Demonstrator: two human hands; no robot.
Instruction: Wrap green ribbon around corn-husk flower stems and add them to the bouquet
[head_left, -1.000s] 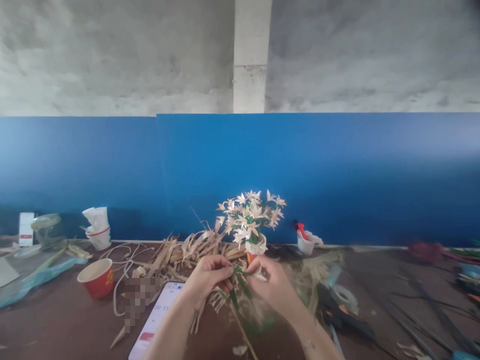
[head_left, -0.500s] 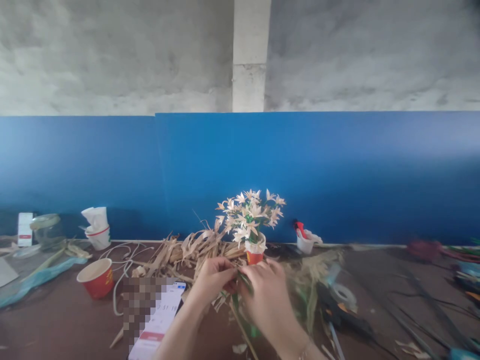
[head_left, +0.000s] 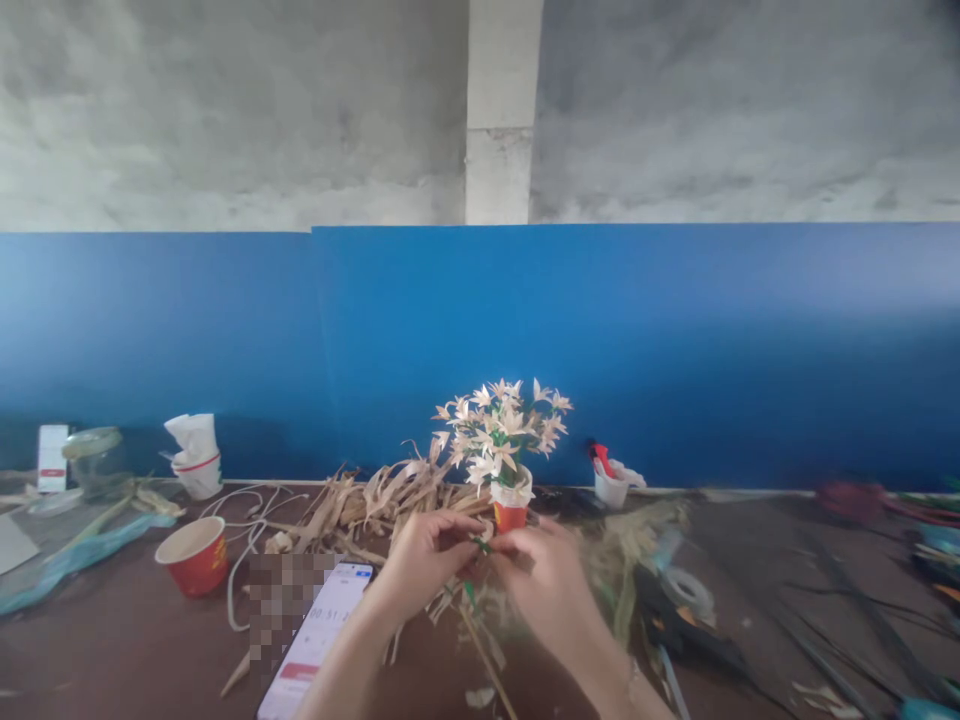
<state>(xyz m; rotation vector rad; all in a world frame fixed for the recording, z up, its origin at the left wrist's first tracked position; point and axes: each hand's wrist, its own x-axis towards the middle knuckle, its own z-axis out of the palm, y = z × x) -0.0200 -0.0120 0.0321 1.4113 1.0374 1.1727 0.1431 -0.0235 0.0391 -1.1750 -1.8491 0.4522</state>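
Note:
My left hand [head_left: 429,562] and my right hand [head_left: 546,572] meet low in the middle, fingertips pinched on a thin green stem [head_left: 484,546]. A pale bit shows above the left fingertips; I cannot tell if it belongs to the stem. Just behind the hands stands a red paper cup [head_left: 510,514] holding a bunch of cream-coloured husk flowers [head_left: 506,430] on green stems. Below the fingers another green piece [head_left: 470,594] shows, near a thin stick [head_left: 484,645] slanting over the brown table.
Dry corn husks [head_left: 390,500] lie heaped behind my left hand. A phone [head_left: 319,640] lies by my left forearm, beside a red paper bowl [head_left: 193,558] and a white cable [head_left: 251,520]. To the right are a tape roll [head_left: 688,592] and a white cup [head_left: 611,488].
My right hand has turned and shifted slightly, its fingers now more drawn out toward the left hand's fingertips. The green stem between them shows more plainly. The flowers and cup have not moved.

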